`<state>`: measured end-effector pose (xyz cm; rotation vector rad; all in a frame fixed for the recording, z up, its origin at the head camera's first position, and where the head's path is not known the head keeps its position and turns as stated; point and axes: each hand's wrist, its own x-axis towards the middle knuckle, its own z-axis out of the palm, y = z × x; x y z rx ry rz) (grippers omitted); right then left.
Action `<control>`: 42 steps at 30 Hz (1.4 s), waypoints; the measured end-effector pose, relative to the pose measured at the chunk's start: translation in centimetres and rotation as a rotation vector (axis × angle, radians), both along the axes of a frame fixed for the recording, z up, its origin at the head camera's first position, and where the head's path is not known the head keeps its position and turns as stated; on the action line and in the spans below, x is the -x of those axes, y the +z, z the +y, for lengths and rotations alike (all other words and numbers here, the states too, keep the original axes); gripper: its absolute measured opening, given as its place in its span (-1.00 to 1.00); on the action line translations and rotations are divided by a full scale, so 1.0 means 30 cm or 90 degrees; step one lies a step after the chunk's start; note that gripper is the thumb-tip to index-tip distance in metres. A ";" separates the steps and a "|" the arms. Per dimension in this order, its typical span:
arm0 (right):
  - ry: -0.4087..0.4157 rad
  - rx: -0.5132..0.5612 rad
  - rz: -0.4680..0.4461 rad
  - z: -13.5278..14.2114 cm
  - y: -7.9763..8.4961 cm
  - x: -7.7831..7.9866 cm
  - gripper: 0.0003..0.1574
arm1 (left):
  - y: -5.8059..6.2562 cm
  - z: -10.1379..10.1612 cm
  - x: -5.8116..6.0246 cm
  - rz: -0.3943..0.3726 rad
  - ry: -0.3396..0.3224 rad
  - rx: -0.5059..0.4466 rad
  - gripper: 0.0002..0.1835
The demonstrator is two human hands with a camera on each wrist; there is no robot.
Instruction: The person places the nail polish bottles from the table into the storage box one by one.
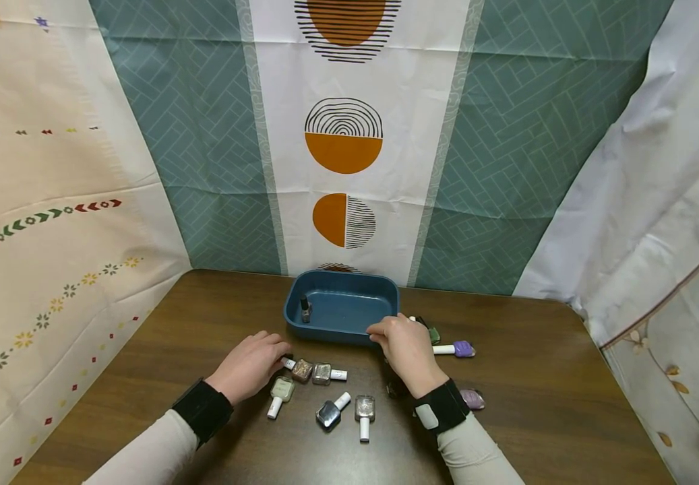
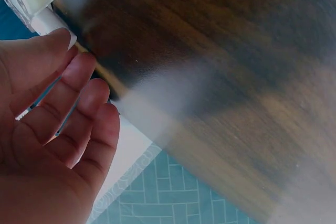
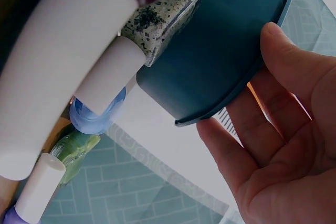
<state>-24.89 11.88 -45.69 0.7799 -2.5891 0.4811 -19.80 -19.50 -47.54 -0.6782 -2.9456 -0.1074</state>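
My left hand point(image 1: 256, 362) is near the tray's front left corner, its fingertips beside the white cap of a brown glitter nail polish bottle point(image 1: 302, 370). In the left wrist view its fingers are loosely bent, and the thumb overlaps the white cap point(image 2: 48, 23) of a pale bottle; contact is unclear. My right hand point(image 1: 406, 347) holds the blue tray point(image 1: 337, 335) by its front right corner. In the right wrist view the thumb lies against the tray's outer wall point(image 3: 226, 30), with fingers over the rim. One dark nail polish bottle point(image 1: 305, 310) stands inside the tray's left end.
In front of the tray lie silver-grey point(image 1: 321, 374), pale green point(image 1: 283, 389), dark blue point(image 1: 328, 414) and silver glitter point(image 1: 365, 407) polish bottles. Right of my right hand are purple point(image 1: 464, 349), green point(image 1: 434, 335) and mauve point(image 1: 472, 399) ones. A patterned curtain point(image 1: 216, 135) hangs behind the wooden table point(image 1: 543, 377).
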 end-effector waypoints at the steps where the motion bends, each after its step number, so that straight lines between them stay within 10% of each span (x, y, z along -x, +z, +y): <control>1: 0.000 0.001 0.001 0.000 0.001 0.000 -0.88 | 0.000 0.001 0.001 0.001 0.000 0.000 -0.76; 42: 0.003 0.003 0.003 0.001 0.005 -0.004 -0.88 | 0.025 -0.017 -0.012 0.022 -0.048 -0.060 -0.77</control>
